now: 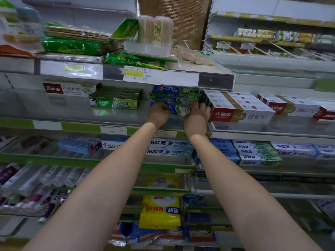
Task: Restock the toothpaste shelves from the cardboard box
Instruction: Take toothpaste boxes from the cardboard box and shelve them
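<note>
Gripping both ends of the front blue-and-green Crest toothpaste carton [178,110], left hand [159,113] curled over the left end, right hand [196,115] curled round the right end, fingers wrapped onto the cardboard. Carton low on the pale glass-fronted middle shelf [108,115], at the foot of the stack of matching blue-and-green cartons [175,96], just left of the row of white, red and gold cartons [241,110] and well right of the green Darlie cartons [116,101]. Judged step: squaring this carton into the stack. Best done by keeping even pressure at both ends so the long box slides straight rather than skewing. Worth pushing back until flush with the boxes above, printed face outward, without nudging the white row on the right, which sits touching or nearly so. Light squeeze only; thin card dents easily. No sign of the cardboard supply box here, so distance to the next carton cannot be told.
</note>
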`<state>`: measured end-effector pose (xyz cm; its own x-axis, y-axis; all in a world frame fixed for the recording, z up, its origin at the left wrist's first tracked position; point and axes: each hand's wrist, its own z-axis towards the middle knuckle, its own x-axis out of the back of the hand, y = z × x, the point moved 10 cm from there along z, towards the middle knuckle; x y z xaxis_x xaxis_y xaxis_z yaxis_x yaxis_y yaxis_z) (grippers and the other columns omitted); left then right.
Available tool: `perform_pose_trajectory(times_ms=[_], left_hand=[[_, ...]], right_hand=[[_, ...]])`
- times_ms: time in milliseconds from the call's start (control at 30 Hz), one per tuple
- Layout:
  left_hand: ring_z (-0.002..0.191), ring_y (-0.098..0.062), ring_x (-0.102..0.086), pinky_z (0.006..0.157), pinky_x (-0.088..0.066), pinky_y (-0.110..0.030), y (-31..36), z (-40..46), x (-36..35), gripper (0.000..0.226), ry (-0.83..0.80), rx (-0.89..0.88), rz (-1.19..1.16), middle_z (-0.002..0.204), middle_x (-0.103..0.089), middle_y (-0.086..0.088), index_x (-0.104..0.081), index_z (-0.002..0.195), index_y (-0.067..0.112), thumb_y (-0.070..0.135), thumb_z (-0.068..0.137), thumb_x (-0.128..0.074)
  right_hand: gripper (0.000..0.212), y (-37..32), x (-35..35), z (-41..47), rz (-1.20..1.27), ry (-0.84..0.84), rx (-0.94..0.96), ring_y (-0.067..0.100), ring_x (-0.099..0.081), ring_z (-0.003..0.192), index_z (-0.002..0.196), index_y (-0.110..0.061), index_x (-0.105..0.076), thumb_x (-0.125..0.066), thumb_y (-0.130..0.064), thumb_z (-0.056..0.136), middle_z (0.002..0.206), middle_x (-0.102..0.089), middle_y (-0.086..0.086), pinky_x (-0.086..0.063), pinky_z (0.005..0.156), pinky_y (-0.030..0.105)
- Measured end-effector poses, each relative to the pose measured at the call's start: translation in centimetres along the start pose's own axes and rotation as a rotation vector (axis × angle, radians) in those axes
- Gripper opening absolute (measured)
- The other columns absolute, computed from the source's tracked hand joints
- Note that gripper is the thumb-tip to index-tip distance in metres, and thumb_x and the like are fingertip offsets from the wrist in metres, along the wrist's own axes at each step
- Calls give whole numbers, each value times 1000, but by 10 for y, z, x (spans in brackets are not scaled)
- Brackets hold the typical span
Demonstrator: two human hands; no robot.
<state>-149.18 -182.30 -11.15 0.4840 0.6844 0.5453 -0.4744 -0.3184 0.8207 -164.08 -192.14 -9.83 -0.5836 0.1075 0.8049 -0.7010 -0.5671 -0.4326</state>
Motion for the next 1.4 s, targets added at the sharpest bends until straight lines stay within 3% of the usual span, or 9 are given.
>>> perform_pose_trajectory(times_ms=[100, 167, 300, 400, 533, 733, 1067, 1233, 1400], left_hand=[[96, -22, -61, 76, -42, -25, 6, 4, -4, 16, -6, -47, 146, 103, -67, -6, -69, 103, 8, 13, 96, -56], [105, -27, -61, 85, -48, -31, 11, 6, -8, 14, -9, -92, 280, 109, -67, -9, -67, 101, 9, 15, 94, -57], [134, -34, -36, 106, -40, -49, 14, 6, -28, 37, -110, -116, 510, 141, -46, -9, -56, 129, 15, 28, 94, -55], [138, -34, -31, 110, -35, -48, 17, 11, -32, 40, -131, -162, 577, 146, -44, -9, -52, 134, 16, 29, 96, -54], [139, -30, -35, 111, -30, -45, 12, 18, -22, 47, -73, -136, 571, 149, -43, -9, -48, 140, 15, 28, 96, -55], [140, -32, -34, 111, -30, -46, 6, 19, -24, 51, -54, -91, 583, 152, -39, -11, -42, 146, 15, 30, 97, -50], [150, -38, -11, 120, -22, -44, -12, 20, -10, 70, -1, 75, 465, 164, -5, -19, -20, 155, 14, 36, 98, -53], [142, -36, -30, 115, -33, -42, -16, 22, -6, 67, 3, 86, 422, 160, -23, -17, -27, 154, 14, 34, 96, -54], [140, -33, -34, 113, -33, -38, -11, 21, 0, 62, 38, 68, 398, 156, -32, -15, -32, 150, 12, 30, 96, -55]], right_hand=[[29, -7, -6, 0, 15, -5, 112, 33, -41, 121, 125, -11, -60, -53, -21, 98, 126, -59, 12, -37, 98, 37], [33, -12, -14, 0, -20, -75, 148, 32, -46, 122, 125, -11, -60, -48, -32, 102, 128, -61, 12, -36, 100, 37], [45, -7, -25, 7, -89, -222, 67, 32, -40, 133, 145, -17, -47, -45, -36, 104, 150, -44, 11, -34, 106, 39], [49, -9, -34, 9, -92, -313, 52, 34, -35, 138, 150, -16, -40, -43, -32, 104, 157, -32, 14, -33, 111, 42], [52, -13, -43, 13, -121, -416, 73, 33, -34, 142, 155, -16, -33, -41, -29, 105, 160, -29, 11, -33, 114, 43], [58, -11, -44, 19, -109, -385, 62, 32, -38, 140, 154, -14, -34, -41, -42, 103, 157, -30, 13, -33, 112, 39], [75, 4, -43, 21, -102, -360, -72, 35, -22, 148, 158, -14, -22, -46, -54, 99, 165, -16, 16, -27, 117, 43], [75, 8, -44, 24, -24, -375, -91, 34, -25, 147, 156, -18, -27, -53, -54, 95, 163, -24, 12, -32, 116, 46], [73, 11, -43, 25, 12, -367, -105, 33, -30, 144, 155, -18, -29, -55, -50, 95, 160, -29, 10, -37, 112, 45]])
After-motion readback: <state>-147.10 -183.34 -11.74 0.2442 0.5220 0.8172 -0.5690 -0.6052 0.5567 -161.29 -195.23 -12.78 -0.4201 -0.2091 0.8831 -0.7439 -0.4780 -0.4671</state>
